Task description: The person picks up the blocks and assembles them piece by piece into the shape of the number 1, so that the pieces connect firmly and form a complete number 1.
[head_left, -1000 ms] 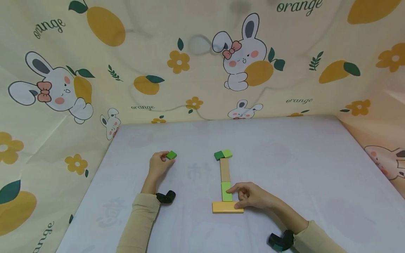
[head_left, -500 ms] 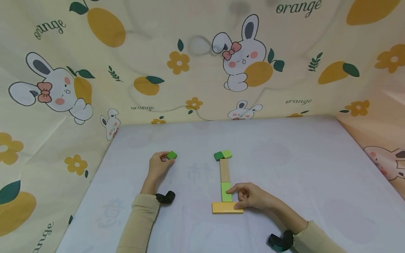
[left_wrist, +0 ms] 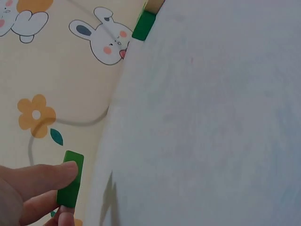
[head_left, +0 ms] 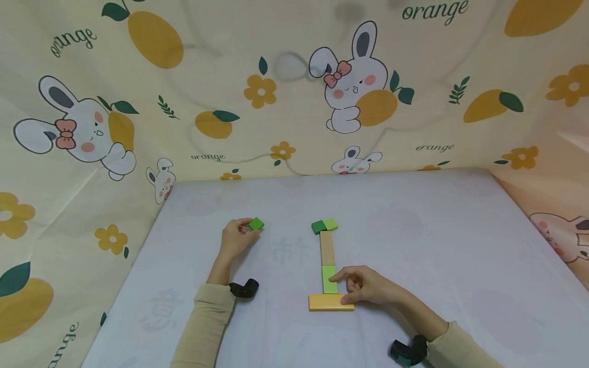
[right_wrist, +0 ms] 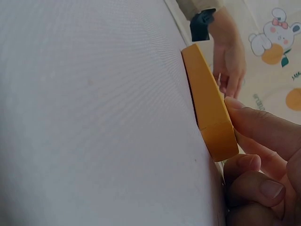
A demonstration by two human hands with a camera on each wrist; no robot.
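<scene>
In the head view, my left hand (head_left: 235,239) pinches a small green block (head_left: 256,224) between thumb and fingers, left of a row of blocks. The left wrist view shows that block (left_wrist: 70,179) side-on, the thumb across its face. My right hand (head_left: 368,285) rests at the row's near end. Its index fingertip touches a light green block (head_left: 329,286), while its thumb lies on the yellow block (head_left: 324,302) set crosswise below. Beyond them a tan block (head_left: 326,248) leads up to a dark green block (head_left: 318,227) and another light green block (head_left: 330,224), both tilted.
The blocks lie on a white-covered table (head_left: 414,245). A cream sheet (head_left: 294,102) with rabbits and oranges hangs behind and at the sides. Black devices sit at the left wrist (head_left: 244,289) and the right wrist (head_left: 408,350).
My left hand has shifted slightly to the right with the green block in its grip. The right hand and the row of blocks have stayed put.
</scene>
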